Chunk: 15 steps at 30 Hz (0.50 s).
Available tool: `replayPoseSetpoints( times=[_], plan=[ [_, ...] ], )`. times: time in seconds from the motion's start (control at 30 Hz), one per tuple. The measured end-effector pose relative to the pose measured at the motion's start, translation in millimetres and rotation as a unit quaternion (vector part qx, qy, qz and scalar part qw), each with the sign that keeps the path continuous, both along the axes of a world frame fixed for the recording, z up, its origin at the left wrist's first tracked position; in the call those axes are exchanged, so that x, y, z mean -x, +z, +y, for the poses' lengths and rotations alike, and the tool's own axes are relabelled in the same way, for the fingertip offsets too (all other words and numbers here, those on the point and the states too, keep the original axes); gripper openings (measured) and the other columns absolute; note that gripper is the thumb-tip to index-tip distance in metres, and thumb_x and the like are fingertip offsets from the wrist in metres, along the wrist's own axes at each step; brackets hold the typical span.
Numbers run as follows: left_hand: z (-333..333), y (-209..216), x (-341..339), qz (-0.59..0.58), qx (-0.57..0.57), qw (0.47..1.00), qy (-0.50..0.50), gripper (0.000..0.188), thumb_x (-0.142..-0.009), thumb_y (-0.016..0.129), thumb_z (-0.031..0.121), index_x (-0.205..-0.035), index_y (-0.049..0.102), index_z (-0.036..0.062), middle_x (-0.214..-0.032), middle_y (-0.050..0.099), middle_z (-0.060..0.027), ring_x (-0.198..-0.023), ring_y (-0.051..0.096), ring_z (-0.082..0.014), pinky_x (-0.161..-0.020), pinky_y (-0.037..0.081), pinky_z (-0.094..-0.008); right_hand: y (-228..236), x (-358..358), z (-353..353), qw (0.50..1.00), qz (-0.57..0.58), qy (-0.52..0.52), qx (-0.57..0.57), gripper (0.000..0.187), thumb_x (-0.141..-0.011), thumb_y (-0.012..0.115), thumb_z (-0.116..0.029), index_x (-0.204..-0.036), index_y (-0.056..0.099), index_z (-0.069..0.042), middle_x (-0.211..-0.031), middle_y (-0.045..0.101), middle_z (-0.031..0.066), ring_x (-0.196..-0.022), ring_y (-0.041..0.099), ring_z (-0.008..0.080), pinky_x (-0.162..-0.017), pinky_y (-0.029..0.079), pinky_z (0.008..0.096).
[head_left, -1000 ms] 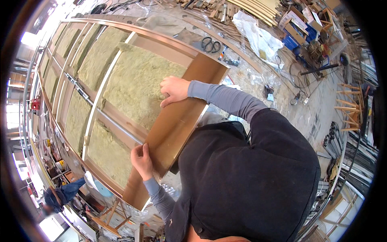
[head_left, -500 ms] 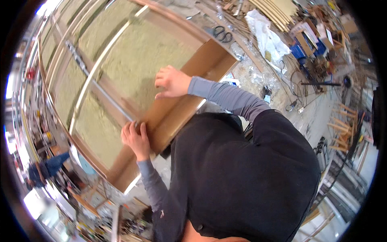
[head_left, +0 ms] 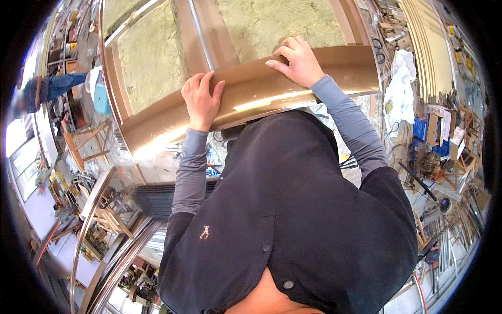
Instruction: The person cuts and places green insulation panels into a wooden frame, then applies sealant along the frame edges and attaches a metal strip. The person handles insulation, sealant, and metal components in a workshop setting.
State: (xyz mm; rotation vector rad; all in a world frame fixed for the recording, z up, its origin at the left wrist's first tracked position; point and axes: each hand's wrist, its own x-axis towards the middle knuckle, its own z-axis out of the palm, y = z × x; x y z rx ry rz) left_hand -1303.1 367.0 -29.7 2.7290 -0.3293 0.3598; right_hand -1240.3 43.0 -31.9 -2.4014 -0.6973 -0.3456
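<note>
A long bronze-coloured metal strip (head_left: 251, 86) with a glossy near face runs along the near edge of a large framed panel. My left hand (head_left: 202, 102) holds its far edge left of the middle, fingers bent over the edge and thumb apart. Farther right, my right hand (head_left: 299, 62) grips the same edge, fingers curled and thumb pointing left along the strip. Yellowish insulation slabs (head_left: 149, 57) fill the panel beyond. A thin metal rod (head_left: 201, 34) lies between slabs and ends near my left hand. What my fingertips touch underneath is hidden.
Black-handled scissors (head_left: 377, 51) and white plastic sheeting (head_left: 400, 94) lie right of the panel. Cartons (head_left: 442, 125) and cables clutter the floor farther right. A wooden stand (head_left: 89, 141) and metal profiles (head_left: 123, 261) are at left. Another person in blue trousers (head_left: 65, 86) is at far left.
My view has turned, so the panel now lies straight ahead. My right hand has come down onto the strip's edge; my left hand stays on the strip near the rod's end.
</note>
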Motion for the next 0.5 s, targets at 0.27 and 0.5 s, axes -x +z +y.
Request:
replayPoseSetpoints(
  times=[0.27,0.5],
  plan=[
    [0,-1,4,-0.009,-0.004,1.0,0.005,0.044,-0.092,0.076,0.04,-0.124,0.068,0.0101,-0.119,0.062,-0.0095,-0.118,0.054,-0.0318,-0.106,0.038,-0.0466,-4,10,7,0.998,-0.042,-0.036,0.011,0.037,-0.083,0.085,-0.039,-0.094,0.071,-0.007,-0.1,0.063,0.0099,-0.097,0.059,0.0303,-0.087,0.049,0.0423],
    [-3,-4,10,-0.004,-0.016,1.0,0.012,0.044,-0.092,0.074,0.039,-0.124,0.066,0.0087,-0.119,0.06,-0.0117,-0.119,0.053,-0.0335,-0.106,0.038,-0.0486,-7,11,9,0.998,-0.04,-0.046,0.034,0.039,-0.083,0.083,-0.045,-0.089,0.069,-0.009,-0.096,0.062,0.007,-0.097,0.058,0.0292,-0.087,0.048,0.0422]
  ],
)
